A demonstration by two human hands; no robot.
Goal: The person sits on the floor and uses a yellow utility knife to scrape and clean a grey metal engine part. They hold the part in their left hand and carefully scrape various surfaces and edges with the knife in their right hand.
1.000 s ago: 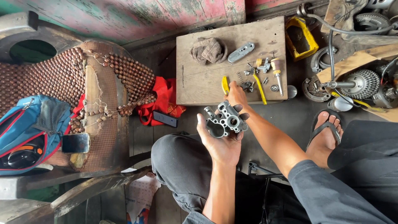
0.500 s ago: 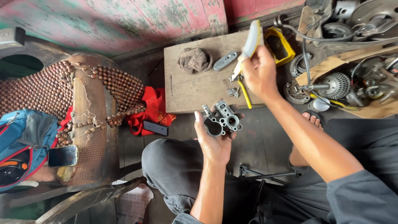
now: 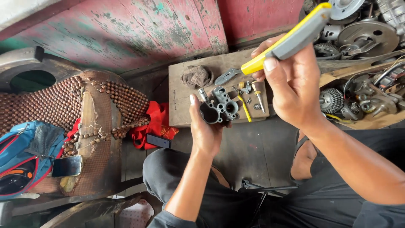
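Taking the wooden board (image 3: 185, 105) as my landmark: far to its left my blue bag (image 3: 25, 156) lies on the beaded seat mat (image 3: 50, 101), with a phone (image 3: 66, 166) beside it, and a red cloth (image 3: 154, 122) is bunched just off the board's left edge. In front of the board, my left hand (image 3: 204, 131) is clamped around a grey cast-metal housing (image 3: 218, 107), fingers wrapped under it and thumb up its left side. Its ported face is turned up toward me, and its long axis runs from lower left to upper right, the small stub at the upper left. Above the board's right end, my right hand (image 3: 291, 84) is closed on a yellow-and-grey tool handle (image 3: 291, 38), which slants up to the right, its metal tip (image 3: 228, 76) pointing down-left over the board. I judge I am bringing the tool to the housing; the next move calls for aligning that tip with one of the bores. Loose small parts (image 3: 253, 95) lie on the board behind the housing.
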